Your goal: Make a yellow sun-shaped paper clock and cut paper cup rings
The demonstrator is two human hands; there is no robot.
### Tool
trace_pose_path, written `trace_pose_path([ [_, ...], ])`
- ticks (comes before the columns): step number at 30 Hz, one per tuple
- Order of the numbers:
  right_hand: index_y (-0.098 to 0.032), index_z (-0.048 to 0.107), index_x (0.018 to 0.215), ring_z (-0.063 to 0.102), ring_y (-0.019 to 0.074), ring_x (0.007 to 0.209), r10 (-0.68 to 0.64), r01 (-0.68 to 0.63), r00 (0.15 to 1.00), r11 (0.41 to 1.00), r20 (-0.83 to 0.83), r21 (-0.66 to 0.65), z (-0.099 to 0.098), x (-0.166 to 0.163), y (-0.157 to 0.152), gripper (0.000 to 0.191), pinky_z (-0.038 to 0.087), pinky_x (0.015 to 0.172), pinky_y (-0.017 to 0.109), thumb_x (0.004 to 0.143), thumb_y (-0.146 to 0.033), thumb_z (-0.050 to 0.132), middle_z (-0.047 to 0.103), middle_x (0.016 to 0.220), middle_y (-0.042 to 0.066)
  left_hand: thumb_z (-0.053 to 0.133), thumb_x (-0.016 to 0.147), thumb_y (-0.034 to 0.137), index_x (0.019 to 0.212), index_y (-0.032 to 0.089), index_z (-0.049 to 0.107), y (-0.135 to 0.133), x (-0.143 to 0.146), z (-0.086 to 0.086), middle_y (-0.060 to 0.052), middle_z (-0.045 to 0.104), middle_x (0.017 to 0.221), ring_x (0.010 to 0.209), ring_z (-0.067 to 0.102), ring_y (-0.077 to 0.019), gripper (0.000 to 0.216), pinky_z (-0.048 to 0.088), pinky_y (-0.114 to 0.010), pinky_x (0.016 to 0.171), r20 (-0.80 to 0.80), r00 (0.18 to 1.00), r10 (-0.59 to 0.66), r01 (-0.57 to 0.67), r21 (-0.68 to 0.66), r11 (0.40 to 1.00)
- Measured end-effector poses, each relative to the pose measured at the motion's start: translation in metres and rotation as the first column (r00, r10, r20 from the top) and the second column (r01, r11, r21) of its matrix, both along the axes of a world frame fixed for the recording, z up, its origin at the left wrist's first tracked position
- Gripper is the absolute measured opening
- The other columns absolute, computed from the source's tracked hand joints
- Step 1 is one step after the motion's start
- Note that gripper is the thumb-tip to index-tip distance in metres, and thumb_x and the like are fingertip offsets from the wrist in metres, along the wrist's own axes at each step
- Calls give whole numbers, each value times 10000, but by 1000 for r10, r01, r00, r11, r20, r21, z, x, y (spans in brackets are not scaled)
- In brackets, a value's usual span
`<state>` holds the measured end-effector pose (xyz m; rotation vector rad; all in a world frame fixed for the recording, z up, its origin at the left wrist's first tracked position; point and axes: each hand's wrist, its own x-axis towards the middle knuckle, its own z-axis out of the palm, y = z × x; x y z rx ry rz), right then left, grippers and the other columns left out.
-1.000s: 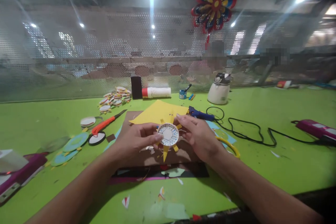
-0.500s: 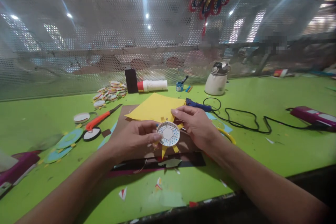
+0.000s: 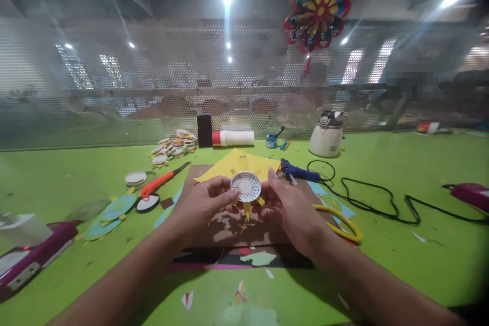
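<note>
A small paper turtle (image 3: pixel 246 187) is up above the brown board, its round white shell marked with a hexagon and blue dots. Yellow paper legs stick out around it, and a yellow head with eyes points away from me. My left hand (image 3: pixel 208 206) pinches the shell's left edge, thumb on top. At the right side my right hand (image 3: pixel 296 209) has its thumb raised and apart from its curled fingers, which are close to the shell; whether they touch it I cannot tell. Beneath lie a yellow sheet (image 3: pixel 221 167) and the brown board (image 3: pixel 214 237).
An orange-handled knife (image 3: pixel 158 183), tape rolls (image 3: pixel 148 202) and blue-green discs (image 3: pixel 118 207) lie left. A blue glue gun (image 3: pixel 300 170) with a black cord and yellow-handled scissors (image 3: pixel 349 226) lie right. Several paper turtles (image 3: pixel 175 145), a phone (image 3: pixel 204 131) and a white jug (image 3: pixel 326 134) stand behind.
My right thumb has lifted off the turtle's head end, and the right hand has opened beside it. The turtle tilts so its head shows. The view has tipped up and shifted left.
</note>
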<state>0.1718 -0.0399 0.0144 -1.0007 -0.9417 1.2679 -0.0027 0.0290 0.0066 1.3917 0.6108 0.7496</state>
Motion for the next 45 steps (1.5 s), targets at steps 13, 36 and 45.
trace_pose_path([
  [13,-144,704,756,587,128,659,115,-109,987,992,110,-60,-5,-8,-10,321,465,667,277,642,-420,820,680,725,21,731,798,359,1029,165,663,-2,1,0,-85,699,1007,842,651,-174,309,492,-320,822,108,988,113,-117,36,992],
  [36,-167,699,715,523,118,637,42,-45,957,999,288,3,-9,-7,-12,232,416,599,251,708,-392,758,634,692,5,726,803,364,1056,168,664,-2,2,1,-77,697,1007,830,641,-164,326,498,-313,805,121,988,99,-105,50,993],
  [45,-155,704,780,552,127,687,46,-55,960,998,275,26,-4,-9,-12,235,433,644,256,712,-378,731,658,742,9,714,822,329,1079,172,655,-1,2,-3,-81,700,1012,844,651,-178,307,505,-320,780,152,986,63,-66,17,998],
])
